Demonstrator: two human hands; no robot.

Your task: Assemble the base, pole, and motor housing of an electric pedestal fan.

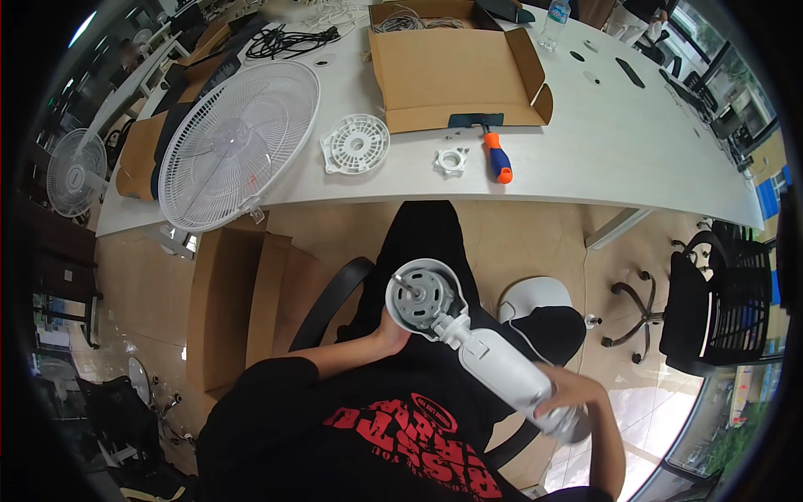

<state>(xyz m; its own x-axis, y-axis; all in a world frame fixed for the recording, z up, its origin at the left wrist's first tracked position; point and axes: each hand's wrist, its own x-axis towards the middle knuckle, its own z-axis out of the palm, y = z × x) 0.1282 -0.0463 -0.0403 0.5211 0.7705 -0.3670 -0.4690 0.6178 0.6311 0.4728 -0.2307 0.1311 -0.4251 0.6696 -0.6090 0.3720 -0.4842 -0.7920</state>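
Observation:
A white fan motor head with its metal shaft showing lies across my lap, joined to a white pole. My left hand cups the motor housing from below. My right hand grips the lower end of the pole. On the white table ahead lie a white fan grille, a round white plastic plate, a small white nut ring and an orange-handled tool.
An open cardboard box sits on the table with cables behind it. A cardboard box stands on the floor at left, a white round fan base by my legs, and a black office chair at right.

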